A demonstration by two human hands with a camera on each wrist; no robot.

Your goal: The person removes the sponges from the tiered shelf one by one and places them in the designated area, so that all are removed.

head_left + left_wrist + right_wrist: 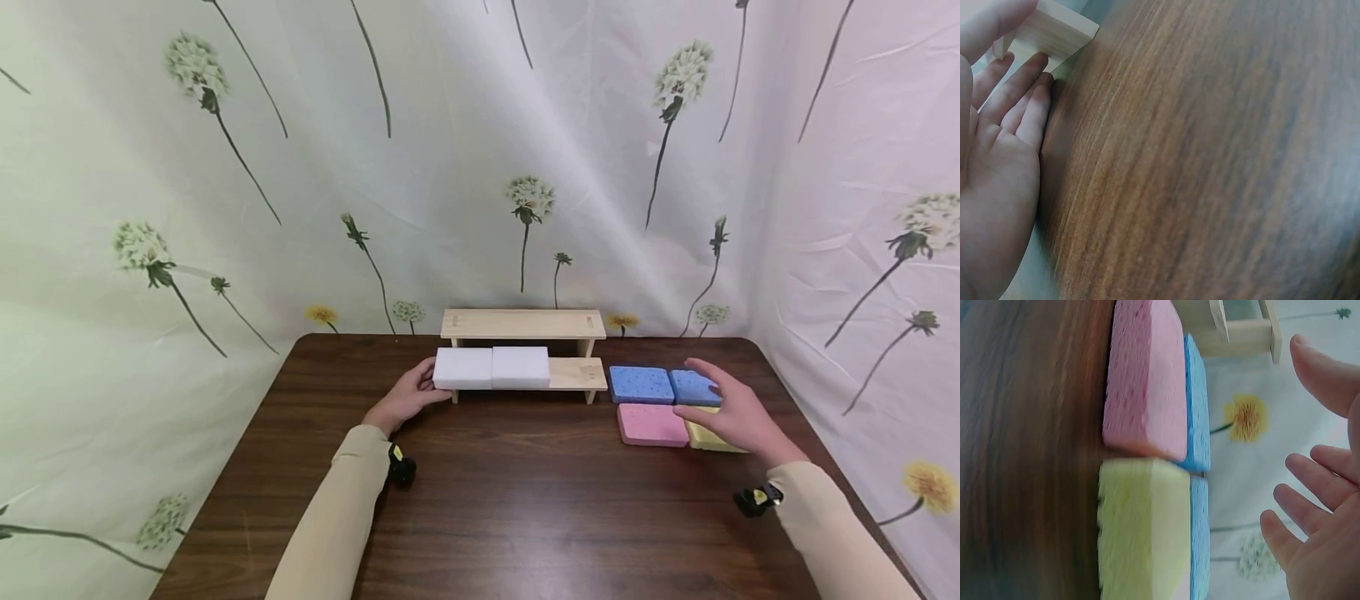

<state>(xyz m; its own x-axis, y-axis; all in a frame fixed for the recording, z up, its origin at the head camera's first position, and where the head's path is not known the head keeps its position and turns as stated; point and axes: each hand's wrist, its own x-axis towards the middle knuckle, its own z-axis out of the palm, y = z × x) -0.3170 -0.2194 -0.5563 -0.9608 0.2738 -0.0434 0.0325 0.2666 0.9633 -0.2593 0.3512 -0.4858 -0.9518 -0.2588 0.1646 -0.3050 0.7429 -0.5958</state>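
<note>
Two white sponge blocks lie side by side on the lower step of a small wooden shelf. My left hand is at the shelf's left end, thumb in front and fingers beside the left white block. In the left wrist view its fingers stretch out loosely at the wooden end. Over the sponges on the right hovers my right hand, thumb and fingers spread with nothing between them. Beneath and beside it lie a yellow sponge, a pink sponge and two blue sponges, the right blue one partly covered.
The shelf's bare upper step stands at the back of the dark wooden table. Behind and to the right hangs a white cloth printed with dandelions.
</note>
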